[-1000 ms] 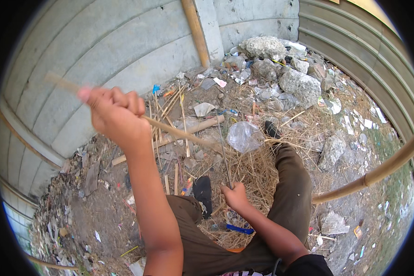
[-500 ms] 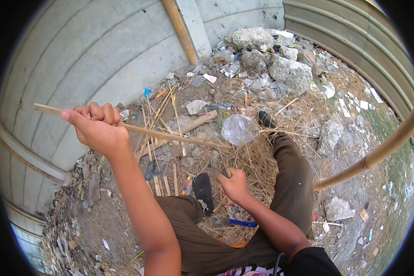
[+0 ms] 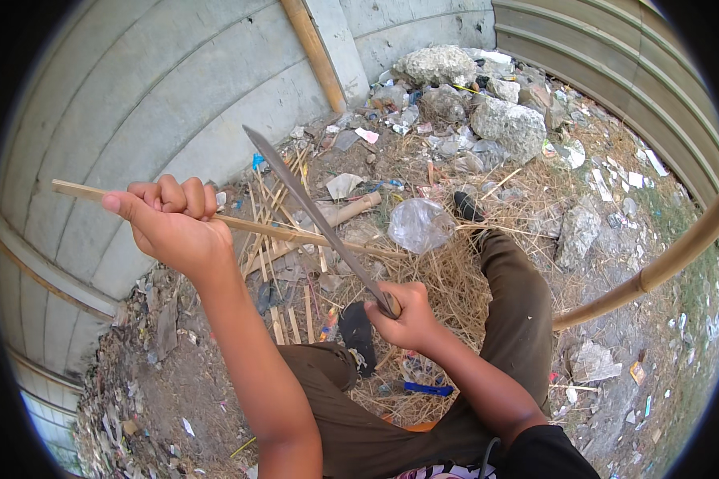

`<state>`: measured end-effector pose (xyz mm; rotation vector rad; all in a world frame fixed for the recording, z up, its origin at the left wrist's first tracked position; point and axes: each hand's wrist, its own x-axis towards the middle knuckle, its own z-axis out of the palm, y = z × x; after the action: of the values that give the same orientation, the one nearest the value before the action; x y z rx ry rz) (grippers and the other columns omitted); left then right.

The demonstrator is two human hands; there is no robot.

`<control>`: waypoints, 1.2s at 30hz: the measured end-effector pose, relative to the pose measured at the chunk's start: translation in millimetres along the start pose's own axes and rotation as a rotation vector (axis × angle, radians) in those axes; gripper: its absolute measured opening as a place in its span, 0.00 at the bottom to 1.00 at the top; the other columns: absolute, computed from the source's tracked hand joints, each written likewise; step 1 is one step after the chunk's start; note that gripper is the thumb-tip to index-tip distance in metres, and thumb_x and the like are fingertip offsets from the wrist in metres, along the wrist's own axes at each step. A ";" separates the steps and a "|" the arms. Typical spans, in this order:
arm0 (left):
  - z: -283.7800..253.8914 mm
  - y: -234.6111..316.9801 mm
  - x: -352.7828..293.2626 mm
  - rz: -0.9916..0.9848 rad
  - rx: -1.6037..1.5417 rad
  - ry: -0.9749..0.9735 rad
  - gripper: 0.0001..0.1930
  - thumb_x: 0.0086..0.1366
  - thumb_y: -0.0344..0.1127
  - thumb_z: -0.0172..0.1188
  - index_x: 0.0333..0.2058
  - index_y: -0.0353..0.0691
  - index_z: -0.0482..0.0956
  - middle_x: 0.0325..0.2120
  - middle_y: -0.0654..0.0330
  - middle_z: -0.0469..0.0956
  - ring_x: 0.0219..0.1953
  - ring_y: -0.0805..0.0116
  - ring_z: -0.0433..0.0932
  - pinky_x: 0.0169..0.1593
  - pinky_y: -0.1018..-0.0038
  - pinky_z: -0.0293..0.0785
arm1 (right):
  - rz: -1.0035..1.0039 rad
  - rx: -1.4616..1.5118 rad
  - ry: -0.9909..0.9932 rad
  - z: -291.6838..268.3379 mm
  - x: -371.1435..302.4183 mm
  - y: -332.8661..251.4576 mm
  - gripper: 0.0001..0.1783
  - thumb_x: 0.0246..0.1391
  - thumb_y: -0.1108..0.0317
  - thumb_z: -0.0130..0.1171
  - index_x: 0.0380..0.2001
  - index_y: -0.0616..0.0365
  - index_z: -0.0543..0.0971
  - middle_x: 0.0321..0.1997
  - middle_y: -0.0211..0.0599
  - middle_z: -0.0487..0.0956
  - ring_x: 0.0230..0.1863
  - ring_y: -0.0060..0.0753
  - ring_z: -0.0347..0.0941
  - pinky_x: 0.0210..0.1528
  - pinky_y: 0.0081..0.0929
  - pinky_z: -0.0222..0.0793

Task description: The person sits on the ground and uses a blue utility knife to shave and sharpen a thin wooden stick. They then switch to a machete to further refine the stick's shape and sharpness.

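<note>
Here, at the left of the frame, the left hand (image 3: pixel 176 219) has its fingers closed around a bamboo strip (image 3: pixel 276 231), which slants gently down toward the centre. Just below centre, the right hand (image 3: pixel 410 315) has its fingers wrapped around the handle (image 3: pixel 391 305) of a long-bladed knife (image 3: pixel 305 198); the blade points to the upper left and crosses the strip in view, though whether the two touch cannot be told. Left of centre, thin bamboo sticks (image 3: pixel 276 195) lie crisscrossed on the ground near a thicker bamboo piece (image 3: pixel 359 208). A clear plastic object (image 3: pixel 420 226) rests right of centre, beside dry straw (image 3: pixel 455 279). Pale rocks (image 3: pixel 510 129) are heaped at the upper right, between a concrete wall (image 3: pixel 184 80) and a corrugated fence (image 3: pixel 607 64); a bamboo pole (image 3: pixel 639 290) slants in from the right edge.
</note>
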<state>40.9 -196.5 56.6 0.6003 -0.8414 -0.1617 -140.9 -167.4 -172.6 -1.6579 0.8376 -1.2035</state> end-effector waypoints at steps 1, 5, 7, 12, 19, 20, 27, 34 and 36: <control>1.0 -0.4 -0.8 -0.002 -0.007 -0.005 0.30 0.75 0.67 0.43 0.24 0.51 0.49 0.16 0.72 0.44 0.17 0.77 0.39 0.21 0.74 0.36 | -0.104 0.057 0.068 4.4 -0.1 3.8 0.17 0.51 0.65 0.62 0.17 0.65 0.73 0.14 0.41 0.71 0.15 0.34 0.64 0.23 0.39 0.64; 12.6 -4.2 -10.2 -0.013 -0.007 -0.029 0.29 0.76 0.66 0.42 0.24 0.51 0.50 0.16 0.71 0.44 0.16 0.78 0.40 0.21 0.74 0.36 | 0.547 -0.105 -0.084 9.0 -17.0 99.1 0.16 0.51 0.65 0.63 0.18 0.65 0.73 0.14 0.41 0.71 0.14 0.31 0.64 0.22 0.38 0.64; -0.4 -3.2 -1.3 0.006 0.021 0.027 0.29 0.77 0.65 0.41 0.24 0.51 0.50 0.16 0.71 0.44 0.16 0.78 0.40 0.21 0.74 0.37 | 0.560 -0.169 -0.021 12.6 -21.9 93.2 0.16 0.51 0.65 0.63 0.18 0.66 0.74 0.14 0.42 0.72 0.16 0.30 0.64 0.23 0.38 0.64; -11.2 -1.1 4.6 0.025 0.043 0.047 0.29 0.77 0.64 0.39 0.23 0.51 0.50 0.15 0.71 0.44 0.16 0.77 0.39 0.20 0.73 0.36 | 0.198 -0.077 -0.069 14.5 -16.5 11.2 0.13 0.50 0.64 0.62 0.23 0.64 0.79 0.19 0.53 0.78 0.19 0.52 0.75 0.28 0.41 0.72; -0.6 -7.1 -4.1 0.055 0.030 0.132 0.28 0.78 0.63 0.40 0.24 0.50 0.51 0.15 0.70 0.44 0.16 0.76 0.38 0.21 0.73 0.34 | 0.748 -0.140 0.061 19.6 -43.6 174.4 0.13 0.49 0.60 0.65 0.23 0.61 0.80 0.20 0.51 0.78 0.22 0.51 0.78 0.31 0.45 0.73; -9.7 -4.9 -0.4 0.043 0.057 0.160 0.28 0.78 0.62 0.40 0.24 0.50 0.52 0.15 0.70 0.45 0.16 0.76 0.37 0.21 0.73 0.33 | 0.694 -0.106 0.050 26.9 -39.3 160.7 0.14 0.49 0.60 0.65 0.24 0.61 0.80 0.20 0.51 0.79 0.23 0.51 0.79 0.31 0.45 0.73; -23.3 0.0 -2.3 0.002 -0.032 0.057 0.28 0.78 0.62 0.41 0.24 0.50 0.53 0.14 0.71 0.45 0.16 0.76 0.37 0.21 0.72 0.33 | 0.146 -0.100 -0.180 39.0 -29.5 87.8 0.15 0.50 0.61 0.63 0.22 0.63 0.78 0.18 0.46 0.79 0.22 0.46 0.79 0.30 0.43 0.73; -26.7 -2.0 3.6 0.037 0.017 0.090 0.28 0.78 0.62 0.43 0.24 0.49 0.53 0.16 0.71 0.47 0.16 0.76 0.39 0.21 0.73 0.35 | 0.973 0.441 0.088 33.6 -48.0 187.0 0.14 0.54 0.65 0.61 0.19 0.63 0.78 0.12 0.36 0.72 0.10 0.31 0.67 0.15 0.31 0.64; -18.5 -0.2 -2.6 0.050 0.052 0.129 0.28 0.78 0.62 0.43 0.25 0.49 0.53 0.17 0.70 0.48 0.16 0.76 0.40 0.21 0.74 0.36 | 0.854 0.448 0.007 43.1 -32.4 155.6 0.14 0.52 0.64 0.62 0.20 0.64 0.77 0.13 0.36 0.73 0.15 0.35 0.70 0.20 0.36 0.65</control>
<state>52.9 -187.7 45.3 0.6312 -0.7372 -0.0550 -112.2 -184.6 -333.8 -0.7818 1.0348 -0.7067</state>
